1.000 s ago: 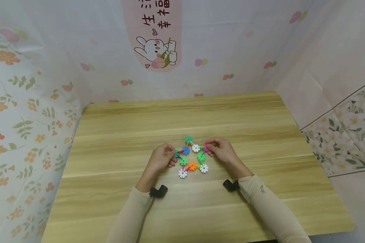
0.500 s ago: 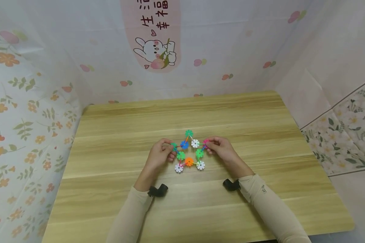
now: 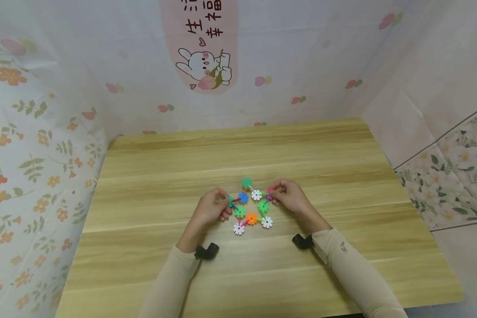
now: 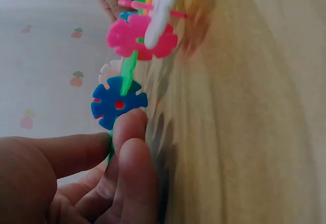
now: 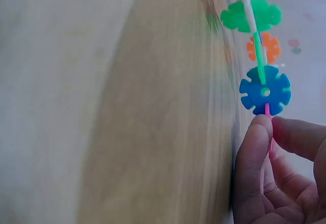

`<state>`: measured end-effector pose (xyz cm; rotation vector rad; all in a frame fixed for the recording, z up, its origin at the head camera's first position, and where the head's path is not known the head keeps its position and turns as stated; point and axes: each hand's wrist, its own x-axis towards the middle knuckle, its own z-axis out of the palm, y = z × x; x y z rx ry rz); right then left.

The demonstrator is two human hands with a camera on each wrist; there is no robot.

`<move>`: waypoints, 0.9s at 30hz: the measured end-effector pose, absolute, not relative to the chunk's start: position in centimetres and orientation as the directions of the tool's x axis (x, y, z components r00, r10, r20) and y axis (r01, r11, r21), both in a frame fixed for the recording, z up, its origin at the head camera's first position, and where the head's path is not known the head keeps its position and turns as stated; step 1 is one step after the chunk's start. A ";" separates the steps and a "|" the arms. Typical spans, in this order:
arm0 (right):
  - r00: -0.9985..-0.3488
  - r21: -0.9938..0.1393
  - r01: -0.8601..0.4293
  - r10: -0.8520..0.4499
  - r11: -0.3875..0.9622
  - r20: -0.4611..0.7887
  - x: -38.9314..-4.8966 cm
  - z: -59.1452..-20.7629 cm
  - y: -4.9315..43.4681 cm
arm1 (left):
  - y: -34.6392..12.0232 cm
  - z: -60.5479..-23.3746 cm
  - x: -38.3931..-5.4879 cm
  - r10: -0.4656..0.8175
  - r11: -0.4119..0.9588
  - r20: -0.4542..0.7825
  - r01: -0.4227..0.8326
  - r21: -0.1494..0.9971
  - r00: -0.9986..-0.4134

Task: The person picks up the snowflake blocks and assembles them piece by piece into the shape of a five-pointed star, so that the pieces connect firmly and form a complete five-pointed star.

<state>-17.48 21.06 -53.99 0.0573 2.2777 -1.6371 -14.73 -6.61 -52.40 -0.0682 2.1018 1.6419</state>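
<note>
Interlocking plastic snowflake discs form a star-shaped ring, with an orange disc (image 3: 251, 218) at its near side and a green disc (image 3: 247, 183) at the far tip. My left hand (image 3: 212, 206) pinches the green disc (image 4: 110, 152) at the star's left tip between thumb and fingers. At the right tip, the pink disc (image 5: 271, 145) is pinched by my right hand (image 3: 290, 197). Both held discs are seen edge-on in the wrist views, mostly covered by fingers. Blue discs (image 4: 119, 104) are slotted in beside them. White discs (image 3: 239, 229) mark the near tips.
The wood-grain table (image 3: 175, 163) lies beneath the star. Patterned white cloth (image 3: 143, 79) hangs behind and at both sides. Black angled pieces (image 3: 207, 251) sit at each wrist, by the beige sleeves (image 3: 167, 282).
Half a second ago both hands had the star shifted slightly away and to the left. Now it is back nearer me, close to where it was one second ago. Both grips are unchanged.
</note>
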 end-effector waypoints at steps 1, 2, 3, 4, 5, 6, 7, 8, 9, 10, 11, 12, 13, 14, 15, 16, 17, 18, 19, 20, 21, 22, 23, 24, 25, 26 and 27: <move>-0.943 -0.911 0.217 -0.165 0.352 -0.288 -17.4 -54.0 21.1 | -6.6 -52.5 -14.6 0.252 0.304 -0.392 -0.312 0.900 -0.885; -0.943 -0.906 0.210 -0.168 0.368 -0.287 -17.4 -54.0 21.2 | -6.7 -52.6 -14.5 0.261 0.320 -0.392 -0.304 0.897 -0.882; -0.943 -0.902 0.202 -0.172 0.382 -0.285 -17.3 -54.1 21.3 | -6.7 -52.7 -14.5 0.266 0.332 -0.390 -0.296 0.895 -0.881; -0.944 -0.897 0.196 -0.172 0.396 -0.283 -17.3 -54.0 21.3 | -6.7 -52.8 -14.4 0.270 0.343 -0.387 -0.287 0.894 -0.882; -0.944 -0.894 0.189 -0.176 0.406 -0.280 -17.3 -54.0 21.4 | -6.8 -52.9 -14.4 0.271 0.349 -0.382 -0.279 0.894 -0.884; -0.944 -0.891 0.183 -0.178 0.415 -0.277 -17.2 -54.0 21.4 | -6.8 -52.9 -14.4 0.271 0.353 -0.376 -0.271 0.895 -0.886; -0.946 -0.888 0.174 -0.179 0.426 -0.271 -17.2 -54.0 21.4 | -6.8 -52.9 -14.4 0.271 0.358 -0.369 -0.263 0.896 -0.889; -0.946 -0.884 0.164 -0.183 0.438 -0.266 -17.2 -53.9 21.4 | -6.8 -53.0 -14.5 0.271 0.363 -0.365 -0.257 0.896 -0.891; -0.946 -0.883 0.160 -0.185 0.442 -0.264 -17.2 -53.8 21.4 | -6.8 -53.0 -14.5 0.270 0.368 -0.363 -0.253 0.895 -0.892; -0.947 -0.882 0.159 -0.185 0.444 -0.264 -17.2 -53.8 21.4 | -6.8 -53.0 -14.5 0.269 0.372 -0.364 -0.252 0.893 -0.892; -0.946 -0.884 0.160 -0.187 0.438 -0.264 -17.2 -53.7 21.3 | -6.8 -53.0 -14.5 0.270 0.374 -0.365 -0.252 0.892 -0.891; -0.945 -0.888 0.166 -0.187 0.428 -0.267 -17.2 -53.7 21.3 | -6.9 -53.0 -14.6 0.271 0.369 -0.363 -0.252 0.894 -0.891; -0.943 -0.895 0.176 -0.191 0.409 -0.273 -17.1 -53.7 21.3 | -6.8 -53.0 -14.6 0.271 0.356 -0.360 -0.255 0.899 -0.893; -0.940 -0.905 0.189 -0.196 0.382 -0.279 -17.1 -53.7 21.3 | -6.8 -53.0 -14.6 0.270 0.336 -0.352 -0.255 0.907 -0.896; -0.936 -0.918 0.215 -0.196 0.334 -0.291 -17.1 -53.7 21.4 | -6.8 -53.0 -14.7 0.269 0.309 -0.339 -0.252 0.917 -0.901; -0.932 -0.929 0.245 -0.198 0.277 -0.304 -17.1 -53.7 21.4 | -6.9 -53.0 -14.7 0.268 0.274 -0.321 -0.248 0.929 -0.908; -0.928 -0.939 0.271 -0.201 0.214 -0.314 -17.1 -53.6 21.4 | -6.9 -53.0 -14.8 0.266 0.230 -0.299 -0.241 0.943 -0.916; -0.925 -0.944 0.288 -0.209 0.160 -0.317 -17.1 -53.5 21.5 | -6.9 -53.0 -14.8 0.262 0.187 -0.273 -0.229 0.955 -0.925; -0.924 -0.948 0.301 -0.215 0.105 -0.317 -17.1 -53.4 21.5 | -7.0 -52.9 -14.9 0.259 0.150 -0.247 -0.214 0.965 -0.934; -0.924 -0.951 0.304 -0.223 0.060 -0.310 -17.1 -53.2 21.5 | -7.0 -52.6 -15.0 0.256 0.119 -0.218 -0.193 0.974 -0.942; -0.925 -0.952 0.305 -0.232 0.016 -0.300 -17.1 -53.0 21.5 | -7.1 -52.4 -15.1 0.252 0.092 -0.191 -0.173 0.981 -0.949; -0.928 -0.956 0.292 -0.245 -0.007 -0.281 -17.0 -52.8 21.5 | -7.1 -52.0 -15.2 0.246 0.065 -0.169 -0.158 0.985 -0.954; -0.931 -0.962 0.272 -0.258 -0.017 -0.259 -17.0 -52.5 21.5 | -7.1 -51.5 -15.3 0.242 0.045 -0.146 -0.139 0.989 -0.959; -0.933 -0.968 0.252 -0.271 -0.023 -0.236 -17.0 -52.3 21.4 | -7.2 -51.0 -15.4 0.238 0.034 -0.122 -0.117 0.993 -0.964; -0.934 -0.972 0.233 -0.284 -0.018 -0.218 -16.9 -52.0 21.4 | -7.2 -50.4 -15.5 0.233 0.015 -0.102 -0.101 0.995 -0.967; -0.932 -0.978 0.208 -0.302 -0.002 -0.198 -16.9 -51.7 21.3 | -7.2 -49.8 -15.5 0.229 -0.001 -0.080 -0.082 0.997 -0.970; -0.930 -0.982 0.190 -0.317 0.012 -0.184 -16.8 -51.5 21.2 | -7.2 -49.1 -15.5 0.226 -0.015 -0.057 -0.062 0.998 -0.972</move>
